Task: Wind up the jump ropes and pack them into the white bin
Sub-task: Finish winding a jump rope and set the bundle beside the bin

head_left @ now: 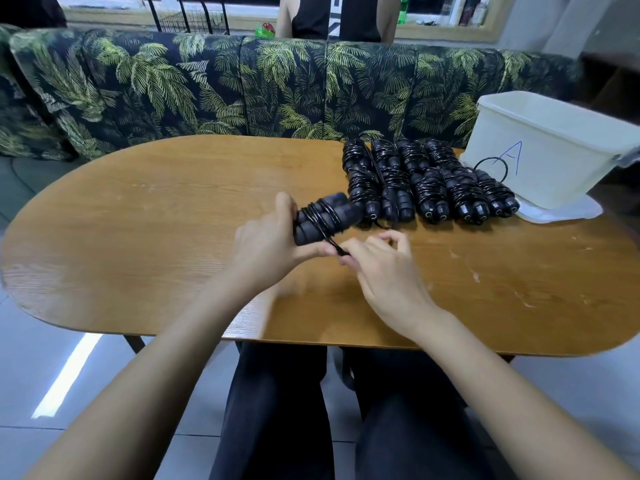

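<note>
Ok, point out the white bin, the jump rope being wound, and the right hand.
white bin (557, 171): head view, bare front wall.
jump rope being wound (323, 218): head view, cord coils round its handles.
right hand (386, 271): head view, back of the hand.

I see a black jump rope (325, 218), nearly wound, raised mid-table. At two o'clock lie wound ropes (429, 183), the white bin (547, 150) just beside.

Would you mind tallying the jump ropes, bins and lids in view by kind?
Wound jump ropes lying on the table: 9
Jump rope held in the left hand: 1
White bin: 1
White lid under the bin: 1
Total: 12
</note>
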